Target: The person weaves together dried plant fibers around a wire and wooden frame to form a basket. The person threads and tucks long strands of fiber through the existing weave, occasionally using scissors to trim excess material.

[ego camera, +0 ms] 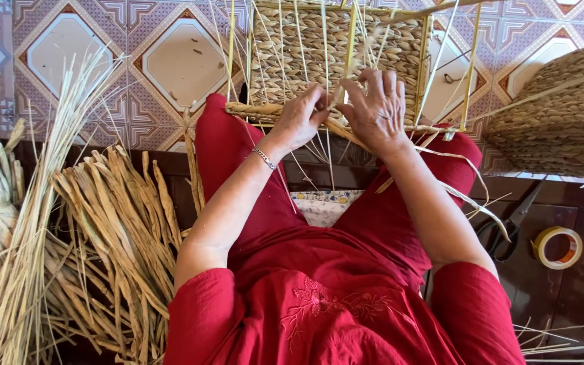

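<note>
Above patterned floor tiles (pixel 177 61), hands weave basket (pixel 332 47).

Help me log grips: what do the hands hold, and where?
Both hands, left and right, pinch straw strands at the half-woven basket's near rim.

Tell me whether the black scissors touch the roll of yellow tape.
Apart. The head view shows dark bench surface between the black scissors and the roll of yellow tape, right of the person's red-clad leg.
</note>
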